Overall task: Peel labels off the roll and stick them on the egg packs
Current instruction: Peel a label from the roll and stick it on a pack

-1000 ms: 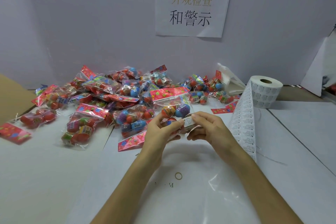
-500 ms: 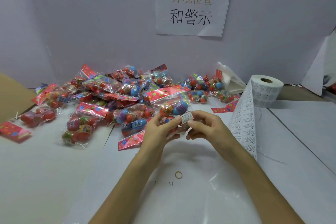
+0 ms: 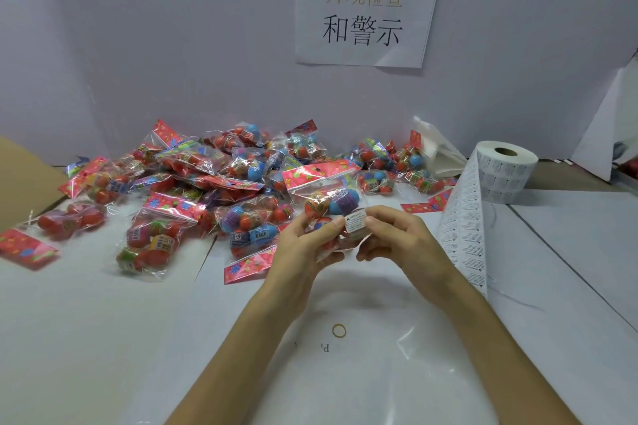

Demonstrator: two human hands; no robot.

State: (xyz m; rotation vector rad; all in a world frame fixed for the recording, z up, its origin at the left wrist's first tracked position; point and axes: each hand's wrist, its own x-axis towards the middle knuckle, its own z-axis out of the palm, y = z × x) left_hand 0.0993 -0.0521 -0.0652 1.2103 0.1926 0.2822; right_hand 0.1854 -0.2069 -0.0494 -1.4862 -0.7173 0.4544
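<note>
Left hand (image 3: 303,245): fingers (image 3: 326,257) curled under one pack (image 3: 328,198), which is held above the table (image 3: 103,338); thumb set against the left edge of a white label (image 3: 355,222). Right hand (image 3: 400,241): thumb and forefinger clamped on the label's right edge. The label lies on the pack's lower front, between the two thumbs. Roll (image 3: 505,176) stands to the right, its strip (image 3: 464,228) trailing beside the right wrist. Pile (image 3: 207,183) of packs lies behind, to the left. Rubber band (image 3: 339,330) lies below the hands.
</note>
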